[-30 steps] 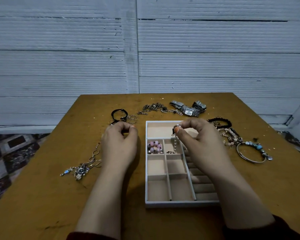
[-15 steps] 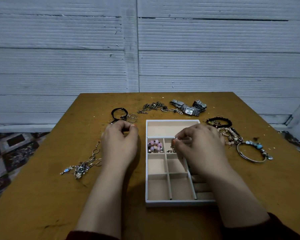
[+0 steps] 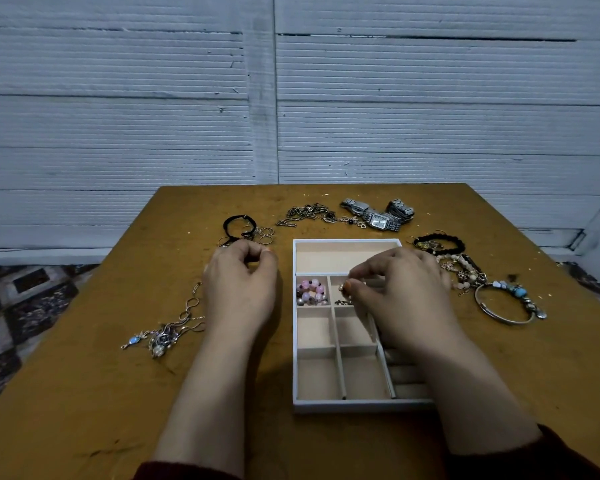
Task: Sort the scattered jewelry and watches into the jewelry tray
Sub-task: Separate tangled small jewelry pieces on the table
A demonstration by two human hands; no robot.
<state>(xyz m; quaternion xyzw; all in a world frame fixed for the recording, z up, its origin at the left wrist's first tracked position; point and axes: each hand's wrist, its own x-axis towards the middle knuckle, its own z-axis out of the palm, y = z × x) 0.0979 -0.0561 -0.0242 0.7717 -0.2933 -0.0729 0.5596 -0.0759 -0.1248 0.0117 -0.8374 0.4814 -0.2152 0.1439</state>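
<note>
A white jewelry tray [image 3: 347, 406] with beige compartments lies in the middle of the table. A pink bead bracelet [image 3: 311, 292] fills its upper-left small compartment. My right hand [image 3: 406, 299] hovers low over the tray and pinches a thin chain bracelet [image 3: 343, 301], whose lower end lies in the compartment beside the pink beads. My left hand [image 3: 243, 282] rests on the table left of the tray, fingers curled to the thumb, with nothing visible in it. Scattered around are two silver watches [image 3: 378, 217], a metal chain [image 3: 309, 213], a pendant necklace [image 3: 167, 332] and a bangle with blue charms [image 3: 506, 301].
A black cord bracelet [image 3: 238, 225] and thin rings [image 3: 265, 233] lie just beyond my left hand. A black bead bracelet [image 3: 442, 242] and a heap of bead bracelets [image 3: 463, 271] sit right of the tray. A grey panelled wall stands behind the table's far edge.
My right hand has come down from above the tray, lowering the hanging chain into the compartment beside the pink beads. My left hand has stayed put.
</note>
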